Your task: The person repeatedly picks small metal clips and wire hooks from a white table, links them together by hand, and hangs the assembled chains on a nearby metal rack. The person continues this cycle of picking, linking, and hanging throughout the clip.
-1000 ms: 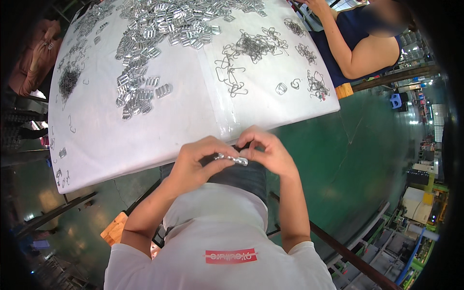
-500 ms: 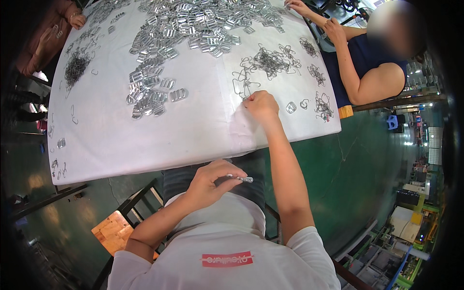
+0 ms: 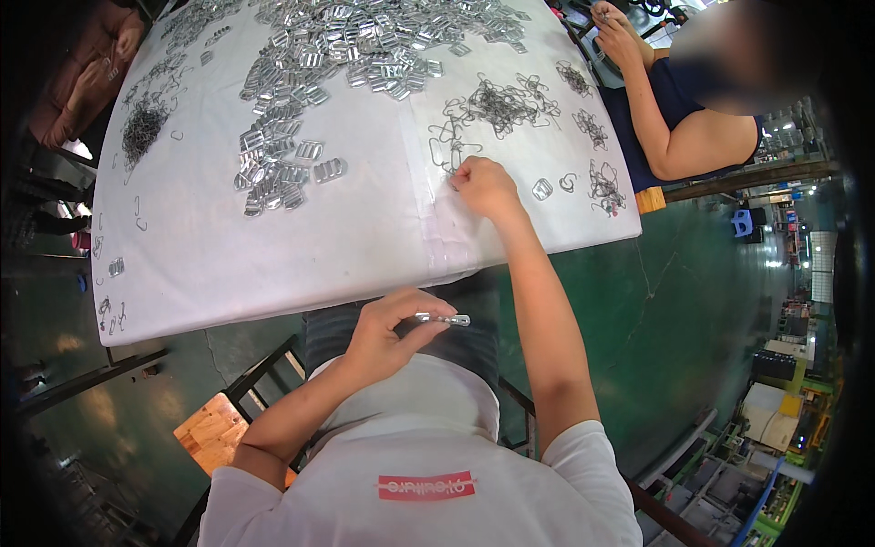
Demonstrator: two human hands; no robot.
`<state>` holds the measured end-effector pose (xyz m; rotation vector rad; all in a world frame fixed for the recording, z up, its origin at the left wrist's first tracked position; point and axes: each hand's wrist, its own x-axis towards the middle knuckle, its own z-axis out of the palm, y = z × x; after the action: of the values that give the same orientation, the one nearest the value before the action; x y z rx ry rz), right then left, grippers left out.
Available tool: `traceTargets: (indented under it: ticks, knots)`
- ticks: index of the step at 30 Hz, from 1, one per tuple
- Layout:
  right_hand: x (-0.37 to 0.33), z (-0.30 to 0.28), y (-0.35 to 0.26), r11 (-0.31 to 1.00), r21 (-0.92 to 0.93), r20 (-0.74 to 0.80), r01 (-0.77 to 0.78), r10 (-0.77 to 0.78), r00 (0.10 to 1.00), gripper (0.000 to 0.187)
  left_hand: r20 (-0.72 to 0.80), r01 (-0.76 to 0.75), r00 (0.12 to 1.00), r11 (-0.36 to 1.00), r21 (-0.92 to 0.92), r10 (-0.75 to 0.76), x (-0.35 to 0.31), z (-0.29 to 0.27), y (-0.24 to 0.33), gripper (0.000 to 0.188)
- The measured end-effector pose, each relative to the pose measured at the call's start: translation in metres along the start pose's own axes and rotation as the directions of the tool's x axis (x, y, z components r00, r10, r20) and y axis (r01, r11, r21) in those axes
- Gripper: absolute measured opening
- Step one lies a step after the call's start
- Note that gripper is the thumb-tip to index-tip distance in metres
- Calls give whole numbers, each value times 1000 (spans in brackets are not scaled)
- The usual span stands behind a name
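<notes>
In front of my body, just off the table's near edge, my left hand (image 3: 385, 330) pinches a silver slotted buckle (image 3: 452, 320) between thumb and fingers, its edge pointing right. My right hand (image 3: 486, 188) rests low over the white table (image 3: 319, 255), fingertips pressed together beside the near end of a loose pile of bent wire hooks (image 3: 503, 108). What lies in that pinch is too small and covered to make out. A cluster of silver buckles (image 3: 275, 187) lies left of my right hand, trailing from a large heap (image 3: 355, 41) at the back.
Right of my right hand lie a single buckle (image 3: 542, 189) and small bunches of wire hooks (image 3: 605, 190). More hooks (image 3: 144, 132) are on the left side. Co-workers sit at both sides, one with raised hands (image 3: 617, 36). A wooden stool (image 3: 211, 433) stands at lower left.
My left hand has risen slightly with the buckle. The right hand stays by the hooks, its fingers curled in closer. The co-worker at right has drawn both hands together off the table.
</notes>
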<state>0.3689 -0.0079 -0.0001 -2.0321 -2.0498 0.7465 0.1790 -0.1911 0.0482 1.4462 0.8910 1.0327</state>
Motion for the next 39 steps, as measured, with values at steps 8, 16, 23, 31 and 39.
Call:
traceTargets:
  ticks: [8, 16, 23, 31, 39]
  knots:
    - [-57, -26, 23, 426, 885, 177, -189, 68, 982, 12, -74, -10, 997, 1000, 8, 10, 6, 6, 0, 20]
    - [-195, -51, -20, 342, 940, 5, 11, -45, 999, 11, -104, 32, 994, 999, -44, -37, 10, 7, -1, 17]
    - [-210, -37, -24, 664, 682, -277, 307, -153, 948, 7, -74, -1, 997, 1000, -30, -1, 8, 8, 7, 19]
    - [-206, -27, -16, 574, 627, -425, 526, -314, 849, 7, -48, 31, 998, 997, -70, -34, 7, 10, 9, 19]
    - [-206, -11, -16, 265, 916, -269, 301, -152, 951, 5, 30, -70, 997, 996, -57, 72, 12, 4, 1, 22]
